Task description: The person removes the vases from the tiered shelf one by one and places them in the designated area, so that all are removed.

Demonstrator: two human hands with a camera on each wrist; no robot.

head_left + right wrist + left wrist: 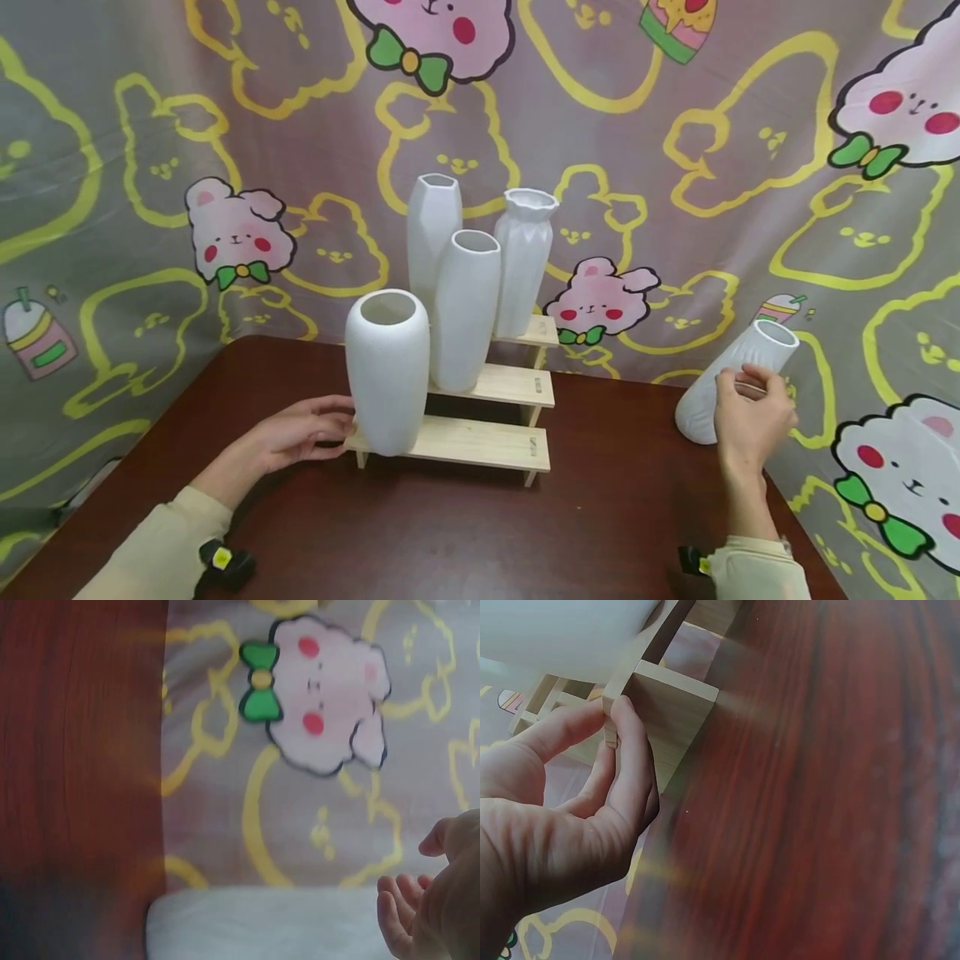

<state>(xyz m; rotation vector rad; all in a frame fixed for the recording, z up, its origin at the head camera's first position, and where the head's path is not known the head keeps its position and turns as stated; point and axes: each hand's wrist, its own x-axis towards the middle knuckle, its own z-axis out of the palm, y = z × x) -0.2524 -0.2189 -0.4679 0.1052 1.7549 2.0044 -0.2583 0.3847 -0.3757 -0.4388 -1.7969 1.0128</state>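
Observation:
My left hand (307, 429) pinches the left end of the lowest step of a stepped wooden stand (480, 442). In the left wrist view, fingertips (622, 705) lie on both sides of the board's end. A smooth white vase (387, 375) stands upright on that step, close beside this hand. My right hand (753, 417) is raised at the right, its fingers loosely bent with nothing between them. It overlaps a ribbed white vase (701, 408) in the head view; the right wrist view shows a gap between the fingers and that vase (262, 922).
On the middle step stands a twisted white vase (467, 317). The top step holds a faceted vase (435, 225) and one with a ruffled rim (525, 258). The dark red wooden table (600, 517) meets a patterned cloth (637, 208) at the back and sides.

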